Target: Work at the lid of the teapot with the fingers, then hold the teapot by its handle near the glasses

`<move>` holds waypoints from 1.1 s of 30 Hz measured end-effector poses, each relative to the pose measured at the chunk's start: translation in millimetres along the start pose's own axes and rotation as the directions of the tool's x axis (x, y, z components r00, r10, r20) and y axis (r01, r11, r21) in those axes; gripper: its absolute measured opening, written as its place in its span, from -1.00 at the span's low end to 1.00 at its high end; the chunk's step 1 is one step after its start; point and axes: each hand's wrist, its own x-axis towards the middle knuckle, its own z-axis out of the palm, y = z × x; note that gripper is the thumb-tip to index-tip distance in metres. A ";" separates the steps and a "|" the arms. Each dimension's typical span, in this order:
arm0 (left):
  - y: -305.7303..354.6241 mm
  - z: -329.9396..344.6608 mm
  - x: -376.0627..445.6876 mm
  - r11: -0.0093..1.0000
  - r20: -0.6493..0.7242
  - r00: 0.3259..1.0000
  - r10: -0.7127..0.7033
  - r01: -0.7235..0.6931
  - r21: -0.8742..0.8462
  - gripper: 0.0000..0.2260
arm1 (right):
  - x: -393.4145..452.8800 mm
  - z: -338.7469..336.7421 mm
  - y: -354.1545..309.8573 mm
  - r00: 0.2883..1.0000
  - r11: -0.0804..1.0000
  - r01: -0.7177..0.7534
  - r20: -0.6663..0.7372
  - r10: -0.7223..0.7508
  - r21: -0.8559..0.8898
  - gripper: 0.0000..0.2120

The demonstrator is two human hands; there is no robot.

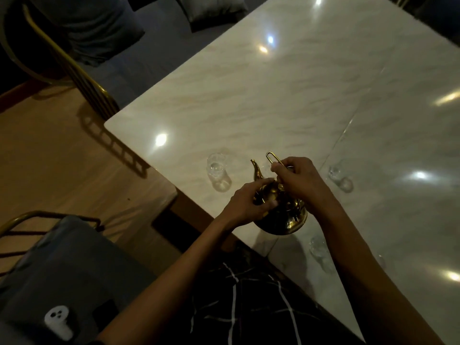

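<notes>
**Brass pot in both hands, near the counter's edge**

Where the glossy white marble counter (286, 95) runs toward the person, a round, polished gold-coloured metal teapot (286, 220) stands close to the near edge — spout at 11 o'clock, thin wire loop handle swung up. The left hand (246, 205) curls over the pot's shoulder on the spout side; the right hand (301, 180) pinches the loop handle (273, 158) low down. Both sets of fingers are clenched on the pot. It looks rigid and slick, probably weighty if filled, and the hinged handle would likely let it swing — so a steadying palm on the body seems wise.

Clear ribbed glass tumblers stand around it: one at 10 o'clock (219, 173), one at 2 o'clock (339, 178), one at 5 o'clock (319, 252), all fragile and faint in the dim light. The lid and the pot's contents are hidden under the hands.
</notes>
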 end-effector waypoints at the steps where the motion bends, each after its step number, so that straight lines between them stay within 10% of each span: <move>1: -0.2 3.0 0.2 1.000 0.014 1.000 0.010 -0.010 -0.006 -0.45 | -3.2 -1.2 5.5 1.000 1.000 -0.025 -0.008 0.025 0.011 -0.76; 33: 65.1 228.5 -13.0 0.977 0.270 0.958 0.091 -0.138 0.160 -0.43 | -153.7 -149.5 229.5 0.974 0.910 -0.109 -0.139 0.177 0.399 -0.79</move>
